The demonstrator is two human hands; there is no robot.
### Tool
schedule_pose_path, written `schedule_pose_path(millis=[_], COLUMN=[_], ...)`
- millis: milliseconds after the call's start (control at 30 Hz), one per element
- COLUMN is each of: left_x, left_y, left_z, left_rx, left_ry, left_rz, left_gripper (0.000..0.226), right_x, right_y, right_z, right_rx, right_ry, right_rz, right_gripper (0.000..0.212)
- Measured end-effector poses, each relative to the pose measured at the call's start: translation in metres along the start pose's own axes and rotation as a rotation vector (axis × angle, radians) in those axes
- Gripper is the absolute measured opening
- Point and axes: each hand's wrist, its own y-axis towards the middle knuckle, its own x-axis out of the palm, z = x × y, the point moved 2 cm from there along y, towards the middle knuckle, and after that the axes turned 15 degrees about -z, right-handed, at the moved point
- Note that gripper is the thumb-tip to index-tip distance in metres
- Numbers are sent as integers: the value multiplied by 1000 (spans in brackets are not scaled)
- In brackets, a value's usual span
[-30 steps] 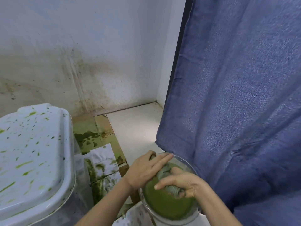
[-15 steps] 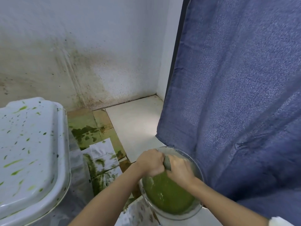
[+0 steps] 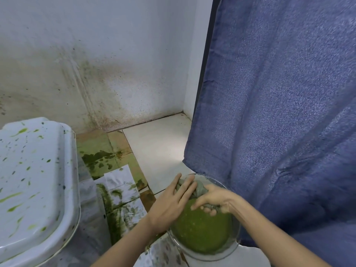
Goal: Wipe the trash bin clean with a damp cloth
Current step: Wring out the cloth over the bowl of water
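Note:
A white trash bin [image 3: 36,189] with green splatter on its lid stands at the lower left. A clear glass bowl [image 3: 234,245] of green water sits on the floor at the lower middle. Above the bowl a grey damp cloth [image 3: 200,188] is twisted between both hands. My left hand [image 3: 173,203] lies over the cloth's far end with fingers stretched out and thumb under it. My right hand [image 3: 215,201] grips the near end, fingers curled round it. Most of the cloth is hidden by the hands.
A blue curtain [image 3: 279,112] hangs along the right, its edge just behind the bowl. Stained cardboard and paper sheets [image 3: 117,182] cover the floor between bin and bowl. A dirty white wall [image 3: 96,64] closes the corner behind.
Both hands held the cloth bunched tightly together half a second ago. Now the left fingers have stretched out over it, and the right hand has turned, twisting the cloth.

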Motion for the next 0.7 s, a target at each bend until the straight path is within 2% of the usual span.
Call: schedule_pose_path(millis=[33,100,167,200,267,300,367,433,467,567,633,700], left_x=[3,3,-3,-3,-10,-14,-27,-30,-29,-29,-21,-15], left_y=[2,9,17,20,27,30,35,42,46,50,51,52], left_z=[1,0,-8,-12,-18,-18,-15,-10,-9,-6,-5,-3], left_rx=[32,78,116,138,105,22,-172,-269,-279,-236,-206,-170], left_ry=[101,164,89,54,-18,-71,-231,-354,-405,-574,-680,-749], left_rz=[37,196,288,288,174,73,-217,-422,-454,-415,-426,-422], left_gripper=[98,63,37,33,25,26,22,22,22,15,11,19], right_x=[3,12,21,24,27,29,28,24,20,9,3,-3], right_y=[-4,-7,-4,0,5,6,9,14,16,17,16,15], right_z=[-5,-12,-14,-14,-13,-14,-10,-4,1,9,13,13], right_rx=[27,47,73,73,36,25,-5,-62,-76,-197,-295,-474], right_ry=[-33,-67,-133,-188,-397,-522,-684,-798,-844,-978,-1089,-1112], right_rz=[-82,-193,-144,-35,290,440,620,691,715,813,848,883], right_gripper=[29,43,45,38,12,6,18,24,27,29,38,42])
